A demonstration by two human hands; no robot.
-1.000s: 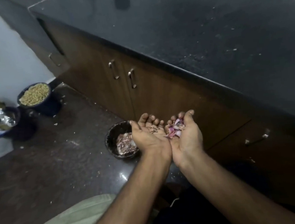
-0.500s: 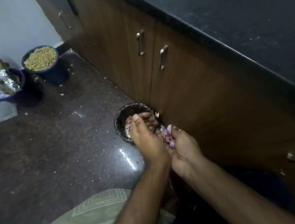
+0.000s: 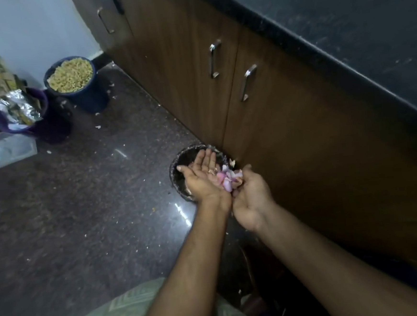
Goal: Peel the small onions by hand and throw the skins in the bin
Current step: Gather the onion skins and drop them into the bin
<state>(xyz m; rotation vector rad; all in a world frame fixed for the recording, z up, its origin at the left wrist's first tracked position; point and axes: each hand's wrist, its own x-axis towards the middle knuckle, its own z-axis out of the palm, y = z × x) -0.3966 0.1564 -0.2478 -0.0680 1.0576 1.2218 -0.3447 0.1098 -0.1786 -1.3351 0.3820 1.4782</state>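
A small round black bin (image 3: 177,160) stands on the floor against the cabinet doors. Over its right half I hold both hands side by side. My left hand (image 3: 201,178) is flat and open, palm tilted toward the right, fingers over the bin's mouth. My right hand (image 3: 250,194) is cupped beside it. A clump of pink and white onion skins (image 3: 227,178) lies between the two palms, resting mostly in the right one. A scrap of skin (image 3: 232,162) sits at the bin's right rim. The bin's contents are mostly hidden by my hands.
Brown cabinet doors with metal handles (image 3: 247,82) rise right of the bin under a black countertop (image 3: 341,22). Back left stand a blue bucket of yellow grains (image 3: 71,76), a purple bucket with foil wrappers (image 3: 19,110) and a clear plastic box (image 3: 7,148). Crumbs dot the dark floor.
My hands came down from chest height with the skins to the bin. The left hand, curled half a second ago, is now flat with its fingers spread over the bin.
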